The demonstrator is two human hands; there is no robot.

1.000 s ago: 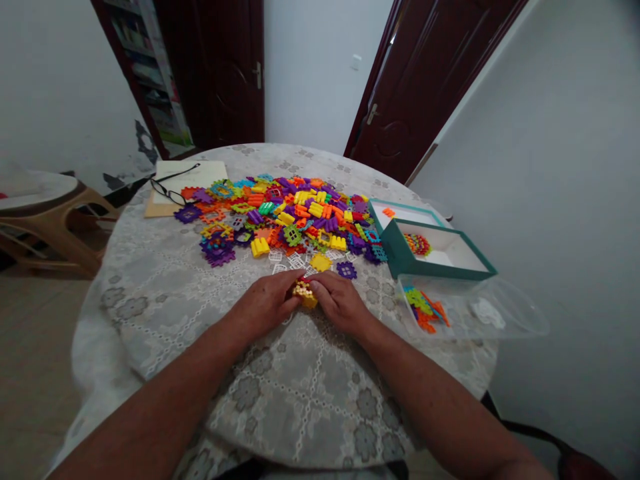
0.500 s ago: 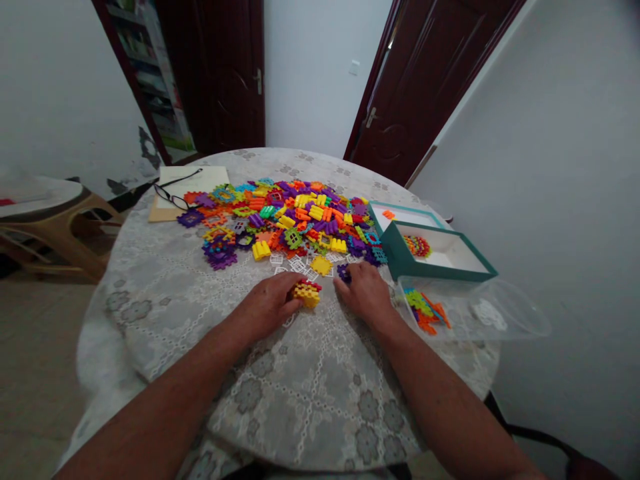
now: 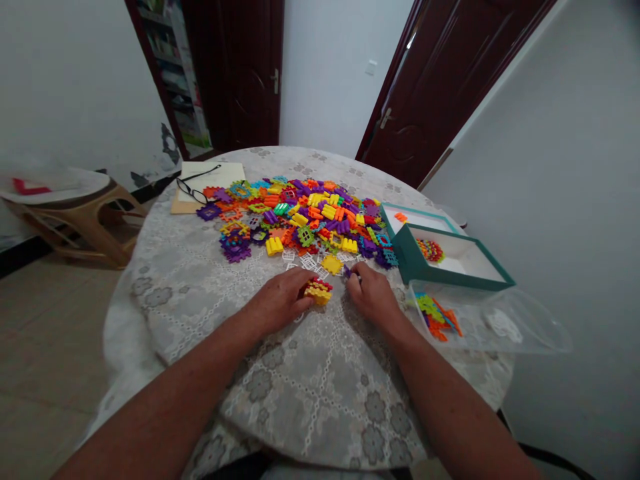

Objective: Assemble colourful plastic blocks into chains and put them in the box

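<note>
Gripping a small yellow-and-red block cluster (image 3: 318, 291), your left hand (image 3: 280, 303) pins it on the table (image 3: 200, 293) w/ fingers curled round its near-left side. Your right hand (image 3: 373, 293) sits just right of the cluster, not touching it; thumb & forefinger are pinched narrow on a small purple piece (image 3: 347, 271) at the fingertips. Just beyond both hands lie a flat yellow tile (image 3: 332, 264) & some white lattice pieces (image 3: 305, 260). Farther out from the hands spreads the big pile of coloured blocks (image 3: 305, 213). Right of your right hand: a clear plastic tray (image 3: 500, 327) w/ green & orange bits, & beyond it a teal box (image 3: 450, 257). Far beyond your left hand, glasses (image 3: 193, 190) rest on a notepad (image 3: 220, 175).
</note>
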